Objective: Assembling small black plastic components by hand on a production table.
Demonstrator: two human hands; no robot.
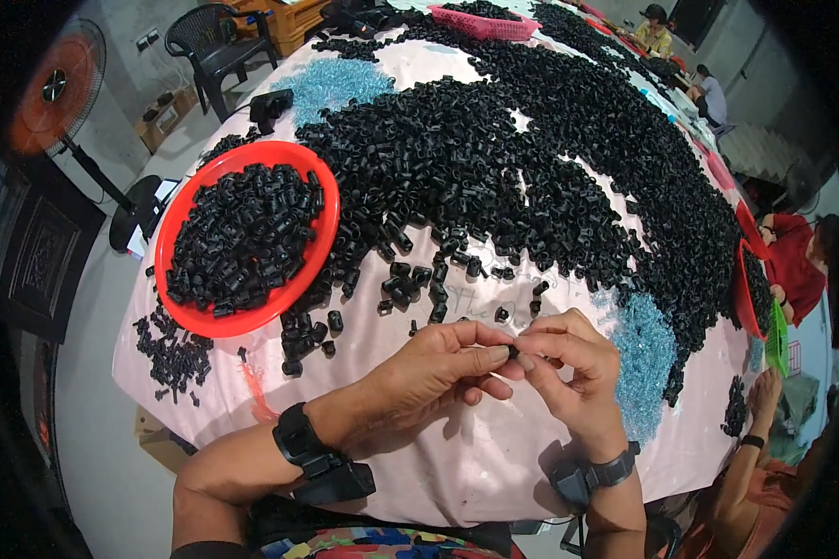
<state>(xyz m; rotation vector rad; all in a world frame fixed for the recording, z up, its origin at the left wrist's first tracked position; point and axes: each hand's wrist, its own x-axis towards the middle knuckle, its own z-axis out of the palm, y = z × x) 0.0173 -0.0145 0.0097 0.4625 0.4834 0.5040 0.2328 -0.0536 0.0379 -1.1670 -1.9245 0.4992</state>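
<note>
Workshop-type room with a grey floor, and a long table (457, 466) under a pale pink cloth that's pretty much buried in small black plastic parts. Down at the near edge both hands meet: the left hand (438, 368) and right hand (573, 368) are pressed fingertip to fingertip, pinching one tiny black piece (514, 351) between them just above the cloth (too small to tell how it's turned or whether it's one bit or two). Both wrists have dark bands with a little box strapped on. Right in front of the fingers a few loose black pieces (419, 284) lie scattered on the bare cloth, thinning out from the huge black heap (531, 158) that runs up the table's middle and away to the far end. Just right of the right hand there's a patch of pale blue clear bits (645, 359), and a second blue patch (331, 84) sits further up on the left. Left of the hands, a round red tray (242, 321) piled with the same black parts, with a smaller spill (170, 354) beside it near the table's edge. Further off: a pink basket (485, 25) at the far end, a standing fan (58, 88) and a dark plastic chair (216, 47) on the left, and other people seated along the right side with red trays of their own.
</note>
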